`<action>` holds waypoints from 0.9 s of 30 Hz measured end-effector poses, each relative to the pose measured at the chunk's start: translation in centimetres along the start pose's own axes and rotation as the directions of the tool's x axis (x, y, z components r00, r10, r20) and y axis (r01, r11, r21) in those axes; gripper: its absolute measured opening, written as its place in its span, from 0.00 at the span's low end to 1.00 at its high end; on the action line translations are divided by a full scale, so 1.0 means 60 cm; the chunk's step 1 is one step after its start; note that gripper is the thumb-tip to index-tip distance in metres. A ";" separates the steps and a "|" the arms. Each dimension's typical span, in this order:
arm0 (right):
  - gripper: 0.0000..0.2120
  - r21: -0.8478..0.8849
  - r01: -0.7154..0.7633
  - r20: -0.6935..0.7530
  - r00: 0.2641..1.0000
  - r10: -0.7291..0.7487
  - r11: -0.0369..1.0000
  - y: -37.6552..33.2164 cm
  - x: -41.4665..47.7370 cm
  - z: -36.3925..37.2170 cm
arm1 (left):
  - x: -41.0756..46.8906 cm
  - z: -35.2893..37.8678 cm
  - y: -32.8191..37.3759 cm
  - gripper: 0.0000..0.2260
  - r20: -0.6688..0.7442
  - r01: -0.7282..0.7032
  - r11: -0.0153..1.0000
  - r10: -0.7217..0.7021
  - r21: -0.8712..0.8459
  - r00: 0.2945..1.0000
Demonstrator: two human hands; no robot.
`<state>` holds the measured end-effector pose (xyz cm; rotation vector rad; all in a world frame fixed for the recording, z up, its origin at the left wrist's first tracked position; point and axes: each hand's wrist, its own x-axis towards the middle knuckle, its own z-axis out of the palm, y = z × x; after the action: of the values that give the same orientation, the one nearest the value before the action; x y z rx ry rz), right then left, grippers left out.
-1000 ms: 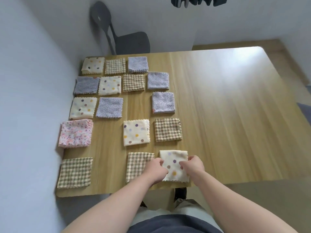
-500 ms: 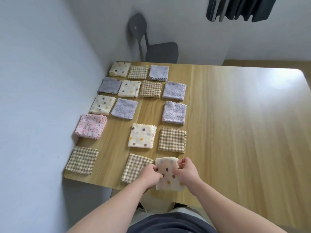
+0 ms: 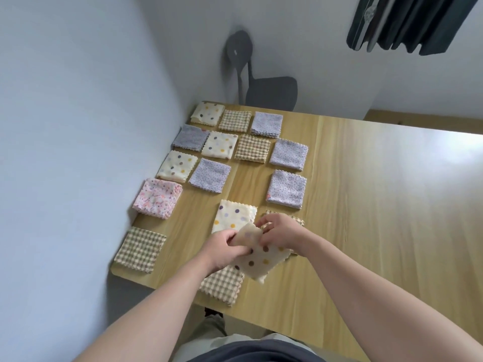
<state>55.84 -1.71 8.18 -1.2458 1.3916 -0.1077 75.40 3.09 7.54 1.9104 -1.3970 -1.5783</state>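
Note:
A cream cloth square with coloured dots (image 3: pixel 257 259) hangs lifted above the wooden table (image 3: pixel 366 218), tilted with one corner down. My left hand (image 3: pixel 224 244) pinches its upper left edge and my right hand (image 3: pixel 278 232) pinches its upper right edge. Under it lie a brown checked square (image 3: pixel 222 284) and another dotted square (image 3: pixel 234 215). My right hand hides most of a second brown checked square (image 3: pixel 296 219).
Several more folded squares lie in rows on the table's left part: lilac (image 3: pixel 287 188), pink floral (image 3: pixel 157 197), brown checked (image 3: pixel 141 249), dotted (image 3: pixel 177 166). A wall runs along the left edge. A dark chair (image 3: pixel 269 92) stands behind the table.
Both hands have lifted the dotted square off the table and raised it, tilting it. The camera view has swung to the left and up.

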 end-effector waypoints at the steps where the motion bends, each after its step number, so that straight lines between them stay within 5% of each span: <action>1: 0.19 0.003 -0.020 0.000 1.000 0.020 1.000 -0.003 0.006 0.000 | 0.006 -0.009 0.000 0.06 0.011 0.001 1.000 -0.001 0.003 1.000; 7: 0.15 0.172 -0.196 0.021 0.981 0.195 0.965 0.006 0.044 0.013 | 0.070 -0.070 -0.020 0.03 0.067 0.036 0.981 -0.024 -0.191 0.997; 12: 0.11 0.674 -0.247 0.015 0.947 0.322 0.696 0.011 0.088 0.056 | 0.146 -0.111 -0.045 0.02 0.051 0.122 0.911 -0.111 -0.393 0.992; 16: 0.12 0.812 -0.221 -0.040 0.902 0.430 0.540 -0.014 0.117 0.095 | 0.201 -0.128 -0.064 0.02 0.079 0.160 0.905 -0.140 -0.393 0.987; 23: 0.16 0.802 -0.197 -0.145 0.851 0.504 0.564 -0.033 0.148 0.120 | 0.246 -0.140 -0.087 0.04 0.168 0.255 0.913 -0.211 -0.318 0.963; 27: 0.22 0.662 -0.190 -0.291 0.826 0.482 0.725 -0.025 0.164 0.115 | 0.252 -0.139 -0.087 0.04 0.188 0.297 0.911 -0.250 -0.288 0.950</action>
<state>64.71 -5.18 0.68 -0.3977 1.7769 -0.5729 84.07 -9.42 -2.15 1.8862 -0.8805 -1.9724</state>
